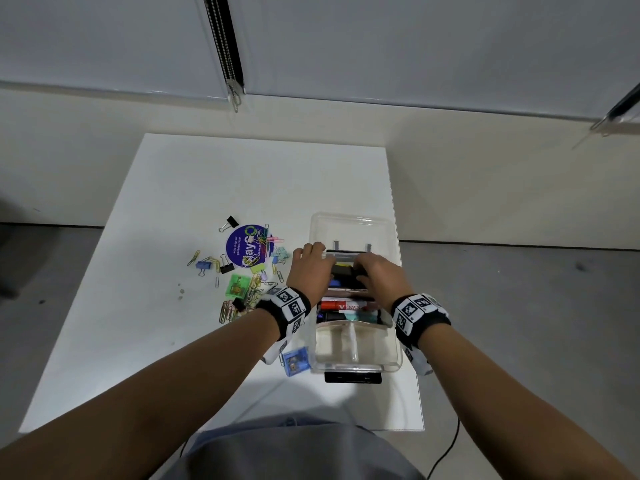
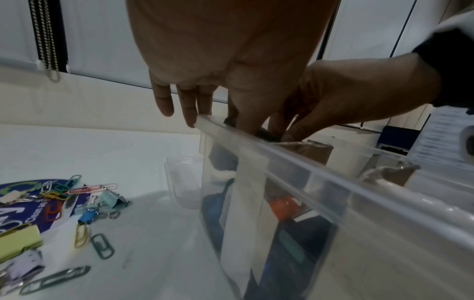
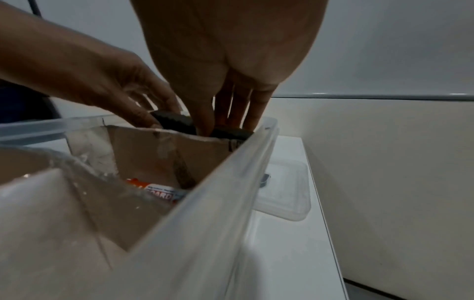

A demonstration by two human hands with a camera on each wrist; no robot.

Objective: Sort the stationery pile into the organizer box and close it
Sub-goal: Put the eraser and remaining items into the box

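White table (image 1: pixel 173 188) w/ clear organizer box (image 1: pixel 394 355) at 3 o'clock, lid (image 1: pixel 349 225) lying beyond it. Both hands in far compartment: left hand (image 1: pixel 309 268) & right hand (image 1: pixel 381 277) fingers curled, pinching a black object (image 1: pixel 343 270). Stationery pile (image 1: pixel 242 268) at 9 o'clock of box.

Black wristbands (image 1: pixel 290 311) bearing white square-coded tags; grey top (image 1: pixel 294 452).
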